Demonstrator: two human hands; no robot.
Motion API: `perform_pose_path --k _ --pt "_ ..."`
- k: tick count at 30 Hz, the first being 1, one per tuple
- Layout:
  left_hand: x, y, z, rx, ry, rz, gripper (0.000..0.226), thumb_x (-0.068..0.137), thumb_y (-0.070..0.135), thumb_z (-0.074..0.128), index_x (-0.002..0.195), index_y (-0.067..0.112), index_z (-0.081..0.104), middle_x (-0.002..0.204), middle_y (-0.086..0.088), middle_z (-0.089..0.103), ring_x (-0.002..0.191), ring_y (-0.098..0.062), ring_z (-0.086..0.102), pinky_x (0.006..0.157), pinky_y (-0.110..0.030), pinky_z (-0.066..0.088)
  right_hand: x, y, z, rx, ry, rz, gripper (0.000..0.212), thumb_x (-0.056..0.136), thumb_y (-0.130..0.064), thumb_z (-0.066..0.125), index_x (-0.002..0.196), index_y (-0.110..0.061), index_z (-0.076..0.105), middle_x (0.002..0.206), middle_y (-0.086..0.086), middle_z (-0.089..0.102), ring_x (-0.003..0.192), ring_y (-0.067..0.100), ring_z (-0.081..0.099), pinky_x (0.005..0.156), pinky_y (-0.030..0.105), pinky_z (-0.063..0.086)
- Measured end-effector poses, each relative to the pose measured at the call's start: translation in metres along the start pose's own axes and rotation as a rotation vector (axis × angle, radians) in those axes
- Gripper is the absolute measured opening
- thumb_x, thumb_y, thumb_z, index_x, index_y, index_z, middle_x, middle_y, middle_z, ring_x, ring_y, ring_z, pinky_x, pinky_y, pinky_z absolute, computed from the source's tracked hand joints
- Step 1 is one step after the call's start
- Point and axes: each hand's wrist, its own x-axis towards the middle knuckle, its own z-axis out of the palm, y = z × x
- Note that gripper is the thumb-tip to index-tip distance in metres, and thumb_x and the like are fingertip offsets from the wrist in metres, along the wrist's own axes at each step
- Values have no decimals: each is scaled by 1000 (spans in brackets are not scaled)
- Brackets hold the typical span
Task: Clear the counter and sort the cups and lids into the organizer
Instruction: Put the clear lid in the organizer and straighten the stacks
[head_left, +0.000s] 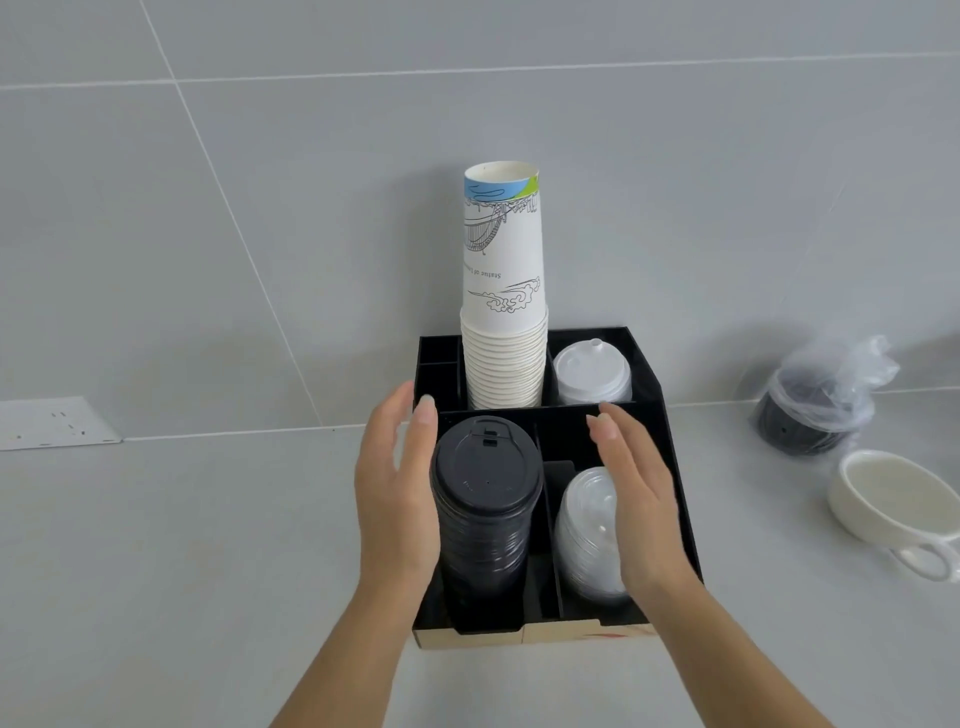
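The left hand (397, 493) is being held flat and open, fingers together and extended, against the left side of the black lid stack (485, 512); whether skin is actually touching the lids cannot be told. The right hand (636, 499) is being held open too, fingers straight and close together, palm facing left, over the clear lid stack (584, 535), with nothing being pinched or gripped.

Both stacks are being housed in the near compartments of the black organizer (670, 467), black lids on the left, clear lids on the right. In the far row, a tall stack of paper cups (503, 332) is being kept upside down, with white lids (592, 373) just to its right and small compartments to its left.

The organizer is being supported by a pale grey counter (182, 545), set against a grey tiled wall (311, 156). Far right on the counter, a plastic bag of black lids (815, 410) is being left beside a white ceramic cup (893, 504). A wall socket (57, 422) is being shown at far left.
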Motion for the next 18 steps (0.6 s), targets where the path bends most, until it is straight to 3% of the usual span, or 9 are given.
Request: perform_pose_path --k 2,5,8,10,11,14,16,18 --pt "-3 17 7 -32 -61 77 41 81 44 48 120 31 54 126 19 56 119 9 47 91 1 33 0 -2 -13 -23 37 -23 42 92 -33 49 132 -21 50 114 -24 56 93 -26 51 74 -6 38" --pt "-16 31 32 -88 -232 118 40 79 46 55 117 35 55 125 16 59 120 4 49 100 -14 38 -2 -1 -30 -50 82 -26 42 91 -36 51 132 -23 51 114 -23 57 100 -19 52 82 5 44" --pt "-38 20 66 -27 -439 59 54 74 54 51 123 32 54 128 16 57 122 5 46 105 -22 36 -4 8 -42 -87 92 1 43 90 -39 52 130 -23 53 123 -11 60 104 -14 56 88 10 45" --pt "-52 3 86 35 -541 -25 57 77 55 50 128 31 51 133 17 52 125 5 41 109 -27 32 -8 16 -48 -114 81 31 44 90 -41 53 130 -23 53 128 -5 60 116 0 55 101 24 43" --pt "-56 -6 93 56 -559 -70 52 82 52 51 130 31 49 135 17 49 127 4 39 111 -29 30 -10 21 -51 -127 83 50 44 91 -41 52 131 -23 52 131 -5 58 121 5 52 104 29 41" --pt "-60 -36 101 191 -497 -145 40 96 30 44 136 27 41 139 13 42 133 -3 33 111 -24 24 -15 31 -56 -171 97 112 44 94 -33 49 136 -22 47 134 -10 50 124 6 45 97 21 33" --pt "-61 -54 98 327 -477 -128 44 98 23 39 142 24 33 146 8 36 136 -6 27 110 -22 21 -18 39 -59 -244 85 126 44 94 -29 50 137 -22 44 133 -9 48 123 6 44 98 22 33" --pt "-60 -69 95 454 -505 -55 46 99 20 36 144 21 28 151 5 29 140 -7 19 114 -25 16 -18 46 -60 -334 60 122 46 93 -24 54 138 -21 43 135 -6 48 126 11 43 107 31 36"
